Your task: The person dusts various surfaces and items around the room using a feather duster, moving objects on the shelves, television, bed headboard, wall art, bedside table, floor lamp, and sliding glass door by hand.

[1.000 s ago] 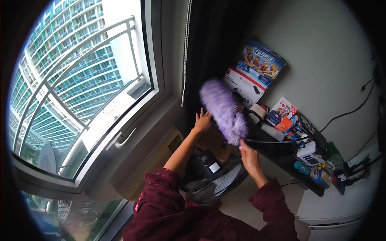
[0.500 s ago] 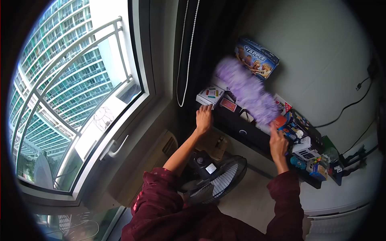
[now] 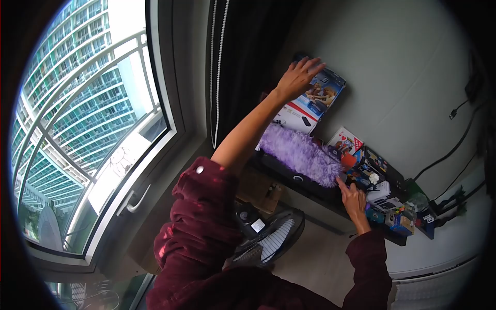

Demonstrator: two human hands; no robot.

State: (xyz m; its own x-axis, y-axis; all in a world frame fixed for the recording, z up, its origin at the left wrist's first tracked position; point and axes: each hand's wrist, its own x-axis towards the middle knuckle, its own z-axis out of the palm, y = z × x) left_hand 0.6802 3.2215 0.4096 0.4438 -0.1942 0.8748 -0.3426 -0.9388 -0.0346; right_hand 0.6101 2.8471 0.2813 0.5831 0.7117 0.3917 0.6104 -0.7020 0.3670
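Note:
My left hand (image 3: 301,78) reaches far out to the top edge of the blue game box (image 3: 324,92), its fingers apart over the box and covering part of its lettering. Whether it presses on the box I cannot tell. Closed at the near end of a fluffy purple duster (image 3: 302,155) is my right hand (image 3: 353,200); the handle is mostly hidden in it. The duster's fibres lie along the black shelf top, in front of a white box (image 3: 297,118) that stands below the game box.
Right of the duster, a playing-card box (image 3: 345,140), a white box (image 3: 380,196) and several small items crowd the shelf. A black fan (image 3: 276,240) stands below. The window (image 3: 129,201) is at left; black cables (image 3: 439,165) hang on the wall.
My left hand has gone from the shelf's front-left edge up to the game box. The duster has come down and toward me, uncovering the white box behind it.

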